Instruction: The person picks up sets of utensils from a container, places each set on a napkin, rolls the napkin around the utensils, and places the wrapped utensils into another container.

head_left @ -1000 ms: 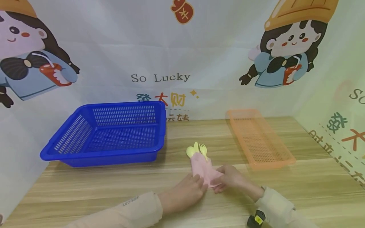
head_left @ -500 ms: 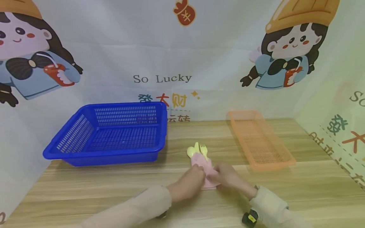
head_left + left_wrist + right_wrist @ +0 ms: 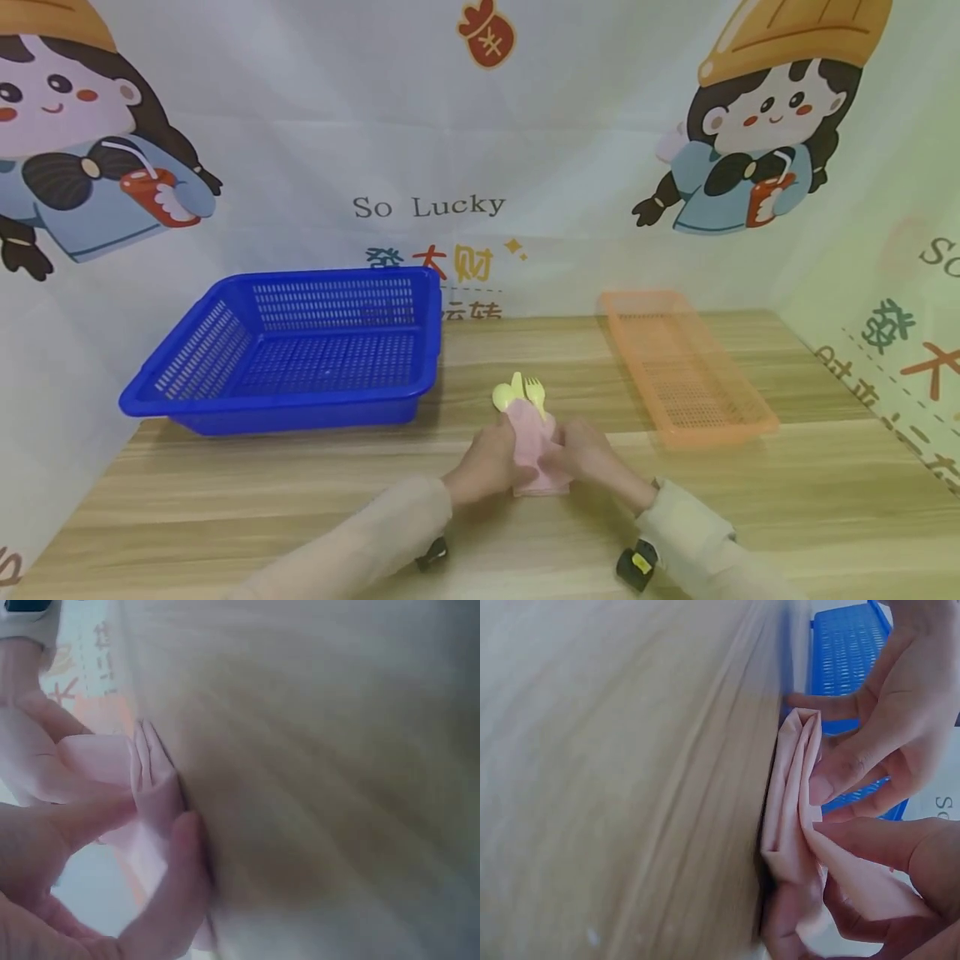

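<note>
A folded pink cloth napkin [image 3: 534, 433] lies on the table, wrapped round a pale yellow spoon [image 3: 503, 397], knife [image 3: 517, 385] and fork [image 3: 535, 393]. Their heads stick out at the far end; the handles are hidden. My left hand [image 3: 489, 463] holds the napkin's left side, its thumb across the top. On the right side, my right hand [image 3: 587, 454] pinches a flap of the cloth. Stacked folds of the napkin [image 3: 789, 795] show end-on in the right wrist view, with the flap raised between finger and thumb. The left wrist view shows fingers of both hands at the cloth [image 3: 156, 799].
A blue plastic basket [image 3: 292, 405] stands at the back left. An orange perforated tray [image 3: 720, 375] sits at the back right. Both rest on a wood-grain table [image 3: 262, 492] in front of a printed cloth backdrop [image 3: 570, 167].
My left hand has moved forward along the napkin's left side. My right hand has shifted slightly left, bringing the raised right flap inward, so the bundle looks narrower. The cutlery has barely moved.
</note>
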### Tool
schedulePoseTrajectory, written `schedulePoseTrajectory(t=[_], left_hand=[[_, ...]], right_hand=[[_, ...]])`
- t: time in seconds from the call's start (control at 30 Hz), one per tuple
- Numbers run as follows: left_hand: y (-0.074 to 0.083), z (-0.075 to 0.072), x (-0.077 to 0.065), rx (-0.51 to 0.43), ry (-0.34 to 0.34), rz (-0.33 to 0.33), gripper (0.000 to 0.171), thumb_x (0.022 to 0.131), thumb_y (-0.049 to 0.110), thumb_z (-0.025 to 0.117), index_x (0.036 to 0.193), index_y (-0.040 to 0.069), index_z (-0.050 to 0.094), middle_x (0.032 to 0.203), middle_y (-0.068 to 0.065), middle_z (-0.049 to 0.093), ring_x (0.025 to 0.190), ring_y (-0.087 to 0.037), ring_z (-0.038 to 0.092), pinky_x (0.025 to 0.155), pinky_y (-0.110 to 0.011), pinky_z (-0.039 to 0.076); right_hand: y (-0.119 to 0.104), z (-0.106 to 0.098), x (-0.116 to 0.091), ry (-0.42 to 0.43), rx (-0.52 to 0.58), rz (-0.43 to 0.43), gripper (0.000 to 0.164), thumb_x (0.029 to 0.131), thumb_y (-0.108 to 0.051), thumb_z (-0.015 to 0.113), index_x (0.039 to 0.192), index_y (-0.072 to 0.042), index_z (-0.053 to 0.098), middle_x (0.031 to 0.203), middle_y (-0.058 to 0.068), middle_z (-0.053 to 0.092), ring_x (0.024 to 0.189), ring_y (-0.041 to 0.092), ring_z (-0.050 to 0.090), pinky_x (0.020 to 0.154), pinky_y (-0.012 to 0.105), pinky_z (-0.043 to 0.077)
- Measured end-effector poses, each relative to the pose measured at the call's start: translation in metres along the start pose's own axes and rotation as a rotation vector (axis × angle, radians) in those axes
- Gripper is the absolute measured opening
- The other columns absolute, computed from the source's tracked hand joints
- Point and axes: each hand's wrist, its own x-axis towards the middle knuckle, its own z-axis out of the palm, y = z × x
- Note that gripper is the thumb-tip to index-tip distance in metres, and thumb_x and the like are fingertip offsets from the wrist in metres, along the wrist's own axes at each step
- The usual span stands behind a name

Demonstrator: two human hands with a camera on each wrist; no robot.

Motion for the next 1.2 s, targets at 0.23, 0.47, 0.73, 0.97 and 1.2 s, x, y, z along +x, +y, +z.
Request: schedulePoseTrajectory(t=[0.23, 0.47, 0.73, 0.97, 1.2], left_hand=[[-0.010, 0.000, 0.010, -0.297, -0.053, -0.131, 0.038, 0.059, 0.001, 0.076, 0.088, -0.005, 0.052, 0.074, -0.012, 0.056, 0.049, -0.018, 0.056, 0.046, -0.028, 0.051], [-0.017, -0.001, 0.014, -0.479, -0.117, -0.281, 0.024, 0.065, 0.003, 0.074, 0.080, -0.004, 0.056, 0.062, -0.011, 0.058, 0.041, -0.011, 0.053, 0.043, -0.026, 0.051], [-0.015, -0.004, 0.015, -0.512, -0.109, -0.350, 0.019, 0.068, 0.005, 0.072, 0.079, -0.007, 0.063, 0.065, -0.013, 0.064, 0.050, -0.015, 0.060, 0.051, -0.027, 0.053], [-0.021, -0.003, 0.019, -0.644, -0.101, -0.370, 0.018, 0.070, 0.000, 0.068, 0.082, -0.010, 0.059, 0.076, -0.016, 0.064, 0.064, -0.019, 0.064, 0.060, -0.028, 0.054], [-0.016, -0.005, 0.018, -0.758, -0.007, -0.357, 0.025, 0.070, -0.005, 0.068, 0.090, -0.010, 0.054, 0.083, -0.017, 0.061, 0.067, -0.017, 0.061, 0.064, -0.030, 0.054]], right_hand=[[0.003, 0.001, 0.000, 0.009, 0.121, 0.012, 0.022, 0.070, 0.000, 0.063, 0.058, -0.005, 0.047, 0.054, 0.001, 0.042, 0.050, 0.010, 0.039, 0.042, 0.017, 0.032], [0.008, 0.003, 0.001, 0.010, 0.235, 0.059, 0.005, 0.071, -0.001, 0.063, 0.070, 0.002, 0.058, 0.066, 0.007, 0.055, 0.059, 0.014, 0.050, 0.050, 0.021, 0.045], [0.010, 0.004, 0.001, 0.057, 0.342, 0.101, 0.013, 0.070, 0.001, 0.063, 0.081, 0.006, 0.059, 0.081, 0.014, 0.059, 0.070, 0.019, 0.056, 0.060, 0.026, 0.051], [0.008, 0.008, 0.000, 0.098, 0.425, 0.101, 0.011, 0.071, -0.001, 0.064, 0.077, 0.005, 0.056, 0.078, 0.012, 0.057, 0.067, 0.016, 0.054, 0.058, 0.024, 0.049], [0.004, 0.003, -0.001, 0.151, 0.424, 0.038, 0.030, 0.075, -0.003, 0.062, 0.101, 0.009, 0.056, 0.107, 0.022, 0.058, 0.100, 0.029, 0.052, 0.083, 0.037, 0.046]])
